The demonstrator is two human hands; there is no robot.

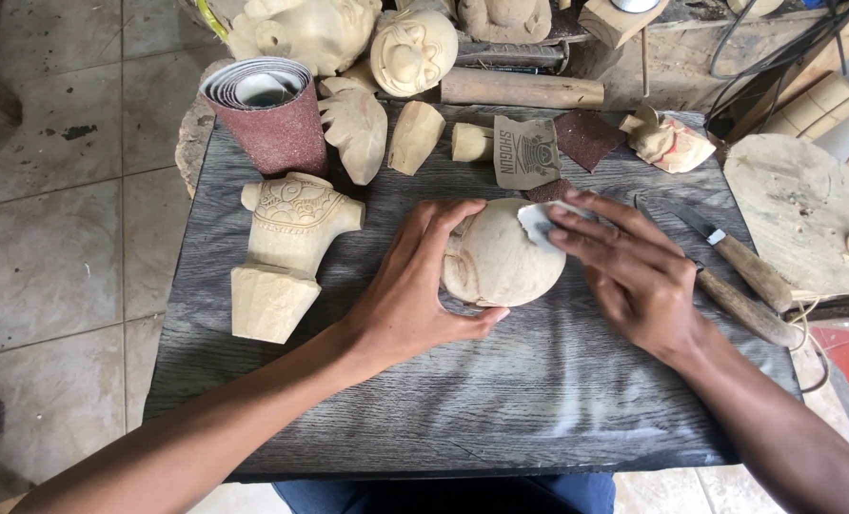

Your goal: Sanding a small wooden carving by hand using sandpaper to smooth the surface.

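The pale, rounded carved wooden head (pixel 501 262) lies in the middle of the grey wood-grain board (pixel 444 409). The left hand (pixel 415 295) wraps it from 9 o'clock, fingers spread wide over the top and thumb under the lower edge. The right hand (pixel 629 276) comes from 3 o'clock and presses a small piece of grey sandpaper (pixel 537 222) flat on the upper right of the head with straight fingers.

The head looks solid and stiff, probably of moderate weight, with a smooth dusty surface that can slip or roll because it is round. I judge the best hold is the one shown: the palm cups one side. Thin carved details may chip.

At 9 o'clock of the head stands a pale carved wooden torso figure (pixel 291 252), near but apart. At 11 o'clock stands a dark red sandpaper roll (pixel 272 114). At 12 o'clock lie small wooden pieces and loose sandpaper sheets (pixel 529 152). At 3 o'clock, just beside the right hand, lie two carving knives with wooden handles (pixel 743 286); their blades are the closest hazard.
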